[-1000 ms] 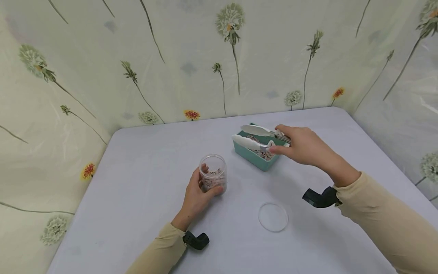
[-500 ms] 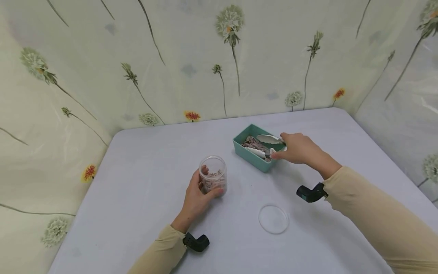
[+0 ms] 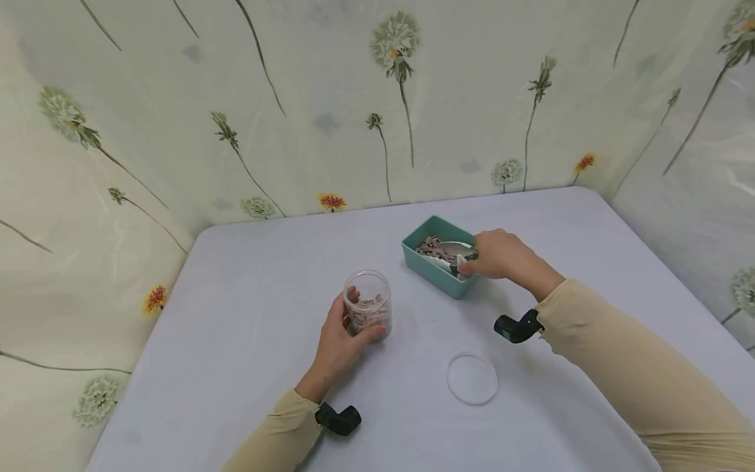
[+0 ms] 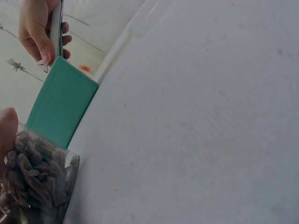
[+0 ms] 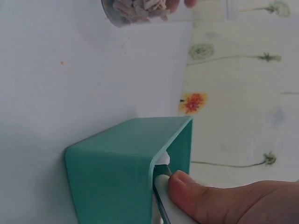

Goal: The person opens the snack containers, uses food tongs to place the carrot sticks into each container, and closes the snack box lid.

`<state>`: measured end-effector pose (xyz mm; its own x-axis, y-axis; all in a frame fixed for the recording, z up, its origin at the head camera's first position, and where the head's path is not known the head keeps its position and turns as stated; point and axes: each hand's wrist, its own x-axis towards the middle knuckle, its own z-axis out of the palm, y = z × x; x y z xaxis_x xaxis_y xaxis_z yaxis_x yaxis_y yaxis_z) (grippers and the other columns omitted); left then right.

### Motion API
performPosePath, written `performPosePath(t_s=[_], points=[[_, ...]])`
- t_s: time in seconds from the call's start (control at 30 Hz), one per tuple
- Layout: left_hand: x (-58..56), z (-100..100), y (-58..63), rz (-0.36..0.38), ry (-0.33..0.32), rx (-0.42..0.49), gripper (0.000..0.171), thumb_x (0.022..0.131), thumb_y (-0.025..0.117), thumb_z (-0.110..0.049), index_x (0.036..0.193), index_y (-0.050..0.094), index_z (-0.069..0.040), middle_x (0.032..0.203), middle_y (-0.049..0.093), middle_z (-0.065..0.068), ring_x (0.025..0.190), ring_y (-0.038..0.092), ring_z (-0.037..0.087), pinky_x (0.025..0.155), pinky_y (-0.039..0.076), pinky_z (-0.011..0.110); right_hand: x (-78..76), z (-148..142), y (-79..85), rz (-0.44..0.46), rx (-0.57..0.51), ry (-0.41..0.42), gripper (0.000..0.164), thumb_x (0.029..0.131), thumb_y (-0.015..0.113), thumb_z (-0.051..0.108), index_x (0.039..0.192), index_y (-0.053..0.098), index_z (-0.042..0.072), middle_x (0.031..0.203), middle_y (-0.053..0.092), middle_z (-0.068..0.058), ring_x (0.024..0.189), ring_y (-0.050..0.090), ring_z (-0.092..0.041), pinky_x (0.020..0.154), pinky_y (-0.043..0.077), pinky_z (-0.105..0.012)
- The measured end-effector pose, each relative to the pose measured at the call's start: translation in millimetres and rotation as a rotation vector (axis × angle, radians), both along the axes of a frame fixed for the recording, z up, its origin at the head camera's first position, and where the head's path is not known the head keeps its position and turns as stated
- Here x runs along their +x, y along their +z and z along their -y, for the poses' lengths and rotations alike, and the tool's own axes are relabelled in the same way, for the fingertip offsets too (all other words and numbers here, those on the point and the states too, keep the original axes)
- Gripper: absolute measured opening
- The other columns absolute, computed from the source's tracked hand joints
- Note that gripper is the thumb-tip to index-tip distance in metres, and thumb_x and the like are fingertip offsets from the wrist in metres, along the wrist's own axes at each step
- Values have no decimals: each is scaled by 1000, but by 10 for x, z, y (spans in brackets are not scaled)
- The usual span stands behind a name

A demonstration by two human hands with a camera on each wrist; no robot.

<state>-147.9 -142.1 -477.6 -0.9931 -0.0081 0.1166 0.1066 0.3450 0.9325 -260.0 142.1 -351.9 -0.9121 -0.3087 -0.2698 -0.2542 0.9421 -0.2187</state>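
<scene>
Our left hand (image 3: 339, 342) has its fingers curled round the clear jar (image 3: 379, 309); our right hand (image 3: 506, 255) pinches tongs (image 3: 457, 248) reaching inside the green box (image 3: 430, 271)

Head view: soft, even, moderately bright light, apparently from above. Faint, blurry-edged shadow under sleeve (image 3: 625, 367) on counter (image 3: 236, 328), nearer camera than box (image 3: 433, 272) and to its right. Pale sheen on backdrop (image 3: 318, 105), far right of box. Jar (image 3: 373, 303), left of box, catches thin rim highlights. Ring (image 3: 449, 385), nearer camera than box, low-contrast. Wide-angle stretch toward edges. Left wrist view: dimmer, greyer, soft detail. Right wrist view: cool grey cast, shade inside box, dim shadow beside it.
</scene>
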Motion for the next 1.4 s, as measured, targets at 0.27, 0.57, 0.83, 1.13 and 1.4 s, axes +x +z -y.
performPosePath(t_s=[0.27, 0.57, 0.83, 1.13, 1.4], points=[[24, -11, 4, -4, -1, 8, 86, 81, 82, -24, 150, 33, -9, 149, 45, 12, 139, 43, 33, 119, 36, 54, 42, -33, -44, -37, -44, -43, 31, 92, 68, 31, 80, 59, 5, 71, 54, -5, 64, 51, -18, 50, 38, -25], [25, 3, 5, -8, -3, -3, 86, 81, 82, -25, 150, 33, -10, 149, 45, 12, 140, 43, 32, 119, 35, 54, 100, -111, -56, -109, -72, -15, 37, 93, 67, 31, 107, 66, -3, 78, 62, -9, 68, 51, -19, 54, 37, -26], [20, -9, 28, -16, -2, -14, 86, 81, 82, -25, 150, 33, -10, 149, 45, 11, 140, 42, 32, 119, 36, 53, 137, -169, 16, -155, -64, -10, 60, 96, 63, 32, 138, 49, -8, 127, 62, -29, 106, 63, -42, 83, 55, -52], [11, -5, 37, -15, -10, -6, 86, 82, 81, -24, 151, 32, -10, 150, 44, 12, 141, 42, 32, 120, 35, 54, 184, -252, 105, -176, -61, -17, 61, 96, 63, 34, 140, 48, -6, 132, 58, -29, 113, 60, -46, 89, 54, -58], [26, -10, 39, -13, -5, -11, 87, 81, 82, -25, 151, 32, -9, 150, 44, 12, 140, 42, 32, 119, 36, 53, 242, -271, 169, -193, -65, -27, 60, 97, 61, 35, 140, 48, -5, 132, 58, -30, 111, 61, -47, 89, 53, -60]])
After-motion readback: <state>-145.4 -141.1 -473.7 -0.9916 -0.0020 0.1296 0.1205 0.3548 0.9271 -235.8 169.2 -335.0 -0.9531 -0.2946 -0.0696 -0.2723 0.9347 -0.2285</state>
